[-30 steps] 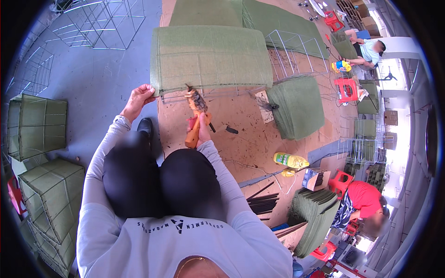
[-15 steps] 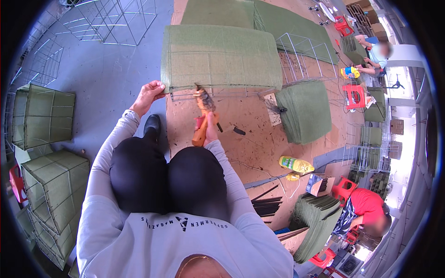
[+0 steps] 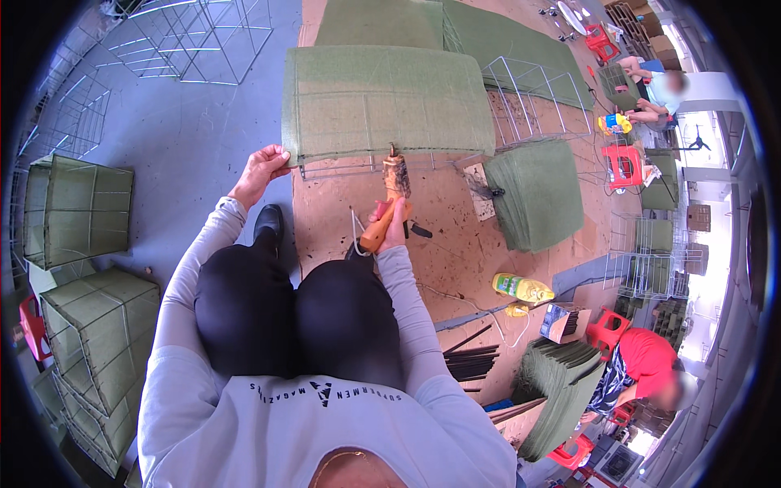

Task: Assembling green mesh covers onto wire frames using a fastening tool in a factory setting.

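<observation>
Head view: your left hand (image 3: pixel 260 172) now grips the near left corner of the green fabric panel (image 3: pixel 386 102), fingers clenched on its edge where it wraps the wire frame (image 3: pixel 342 168) lying on the cardboard sheet (image 3: pixel 443 224). Your right hand (image 3: pixel 389 226) is wrapped tight round the orange glue gun (image 3: pixel 389 203), and its nozzle has come up to the panel's near edge, a bit closer than a second ago. Looks like you're working along that hem. A yellow bottle (image 3: pixel 522 288) sits well off to the right.
</observation>
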`<state>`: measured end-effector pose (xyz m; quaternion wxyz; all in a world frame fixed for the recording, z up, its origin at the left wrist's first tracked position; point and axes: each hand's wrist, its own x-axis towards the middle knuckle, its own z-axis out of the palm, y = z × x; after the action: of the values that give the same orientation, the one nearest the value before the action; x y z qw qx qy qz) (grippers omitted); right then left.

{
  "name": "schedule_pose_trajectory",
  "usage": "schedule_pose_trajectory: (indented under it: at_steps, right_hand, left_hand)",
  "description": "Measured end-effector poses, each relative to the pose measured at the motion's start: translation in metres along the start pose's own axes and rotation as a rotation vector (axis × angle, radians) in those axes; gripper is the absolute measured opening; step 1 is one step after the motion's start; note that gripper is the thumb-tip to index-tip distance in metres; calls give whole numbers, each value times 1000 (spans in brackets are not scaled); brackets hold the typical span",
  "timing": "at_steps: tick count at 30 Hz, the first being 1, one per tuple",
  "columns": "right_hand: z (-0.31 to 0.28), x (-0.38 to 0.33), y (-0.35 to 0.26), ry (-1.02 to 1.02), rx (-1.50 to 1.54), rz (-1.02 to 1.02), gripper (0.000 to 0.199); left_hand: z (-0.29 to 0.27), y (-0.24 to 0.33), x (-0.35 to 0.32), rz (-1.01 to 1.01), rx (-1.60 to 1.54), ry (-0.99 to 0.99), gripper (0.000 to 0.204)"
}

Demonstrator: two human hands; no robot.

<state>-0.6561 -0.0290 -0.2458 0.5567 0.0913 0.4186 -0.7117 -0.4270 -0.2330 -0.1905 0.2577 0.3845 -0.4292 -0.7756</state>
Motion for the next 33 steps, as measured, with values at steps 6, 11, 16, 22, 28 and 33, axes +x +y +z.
schedule_pose_trajectory:
  at_steps: [6, 11, 16, 22, 28, 33]
  right_hand:
    - [20, -9, 33, 21, -152, 127, 40]
    - [3, -11, 19, -27, -81, 116, 44]
    - [-76, -14, -19, 277, 45, -154, 50]
    - [-213, -16, -47, 569, 160, -308, 49]
    - [-261, 7, -55, 688, 214, -310, 56]
    - [-294, 5, -55, 629, 142, -147, 72]
  left_hand:
    - [5, 1, -4, -2, -18, -2, 7]
    - [9, -5, -4, -23, -23, -7, 6]
    - [9, -17, -9, -43, -48, -47, 4]
    - [17, -15, -9, -65, -39, -29, 3]
    - [16, -13, -11, -56, -51, -40, 4]
    - [13, -16, -13, -90, -99, -42, 5]
